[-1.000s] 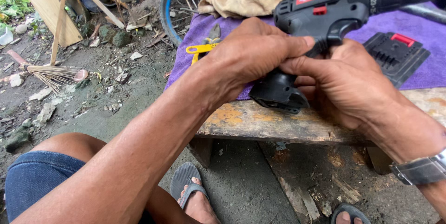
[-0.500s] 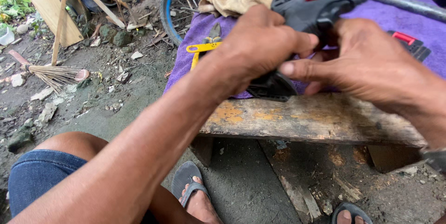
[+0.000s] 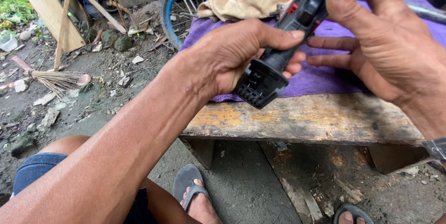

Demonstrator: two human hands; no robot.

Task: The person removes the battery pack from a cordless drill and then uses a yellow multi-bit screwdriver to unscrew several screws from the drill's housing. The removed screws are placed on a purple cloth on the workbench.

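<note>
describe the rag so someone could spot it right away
Start at the worn wooden bench draped with a purple cloth. At the cloth's far left end, by the blue-rimmed bicycle wheel, lies a crumpled tan rag, the only pale, bunched fabric there.

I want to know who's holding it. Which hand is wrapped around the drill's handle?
The left hand grips the drill handle; the right hand is open, touching only its top.

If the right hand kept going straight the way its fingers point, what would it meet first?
The right hand has its fingers pointing left, toward the drill handle that the left hand holds. It would likely meet that handle, or the left fingertips wrapped round it, first; depth is unclear.
</note>
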